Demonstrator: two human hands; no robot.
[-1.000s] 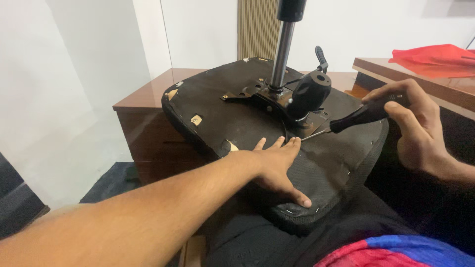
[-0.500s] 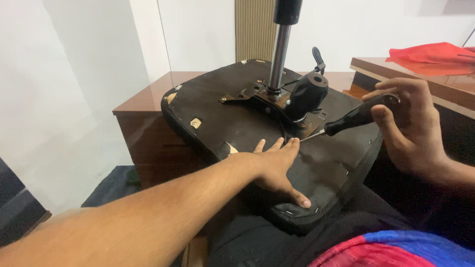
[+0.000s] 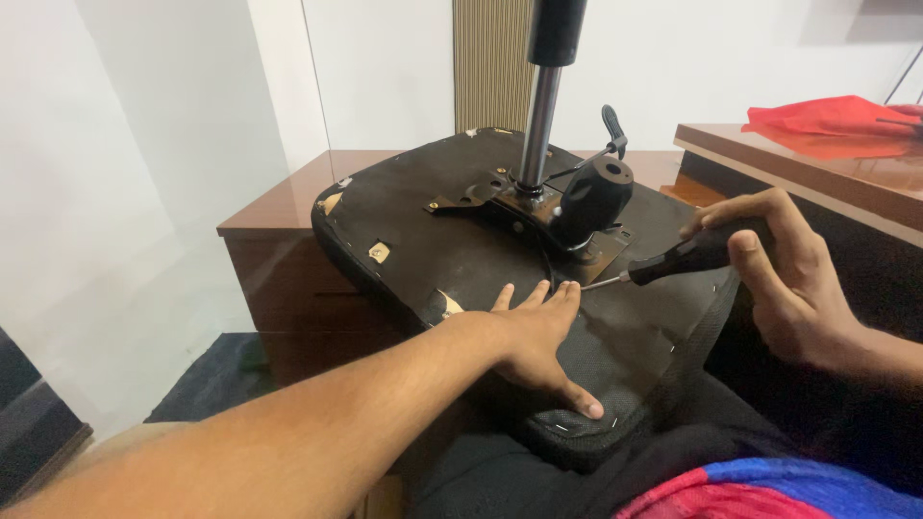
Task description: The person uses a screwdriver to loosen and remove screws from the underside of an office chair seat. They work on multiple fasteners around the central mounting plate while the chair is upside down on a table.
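Note:
An upturned black chair seat rests on my lap and against a wooden cabinet. A metal mechanism plate with a round black knob and a chrome gas column stands on its underside. My left hand lies flat on the seat fabric, fingers spread, fingertips close to the plate's near edge. My right hand grips a black-handled screwdriver. Its thin metal tip points left and meets the seat just in front of my left fingertips.
A brown wooden cabinet stands under the far side of the seat. At the right is a wooden desk with a red cloth on it. A white wall is on the left, a ribbed panel behind.
My right hand has lowered the screwdriver a little, bringing its tip closer to my left fingertips. The left hand stays flat on the seat. The view has tilted slightly.

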